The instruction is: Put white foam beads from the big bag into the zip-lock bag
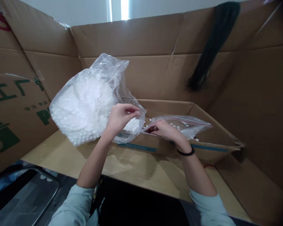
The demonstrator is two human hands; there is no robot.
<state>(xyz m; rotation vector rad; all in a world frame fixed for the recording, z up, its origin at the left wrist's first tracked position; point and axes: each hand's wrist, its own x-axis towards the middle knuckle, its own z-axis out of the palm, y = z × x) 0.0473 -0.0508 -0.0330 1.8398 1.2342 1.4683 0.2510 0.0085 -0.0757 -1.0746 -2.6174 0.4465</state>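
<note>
A large clear plastic bag (82,106) full of small white balls stands at the left, its open mouth toward the middle. My left hand (124,116) is over that mouth with fingers pinched together; whatever they hold is too small to name. A clear zip bag (191,122) with a red seal line lies over an open cardboard box (169,106). My right hand (163,129) is closed at the zip bag's left end, near something dark red, and wears a black band on the wrist. Loose white balls show in and around the zip bag.
Tall cardboard walls (132,40) enclose the wooden table (132,163) at the back and sides. A dark bundle (212,47) hangs on the back wall at the right. A metal chair frame (49,197) stands at the lower left.
</note>
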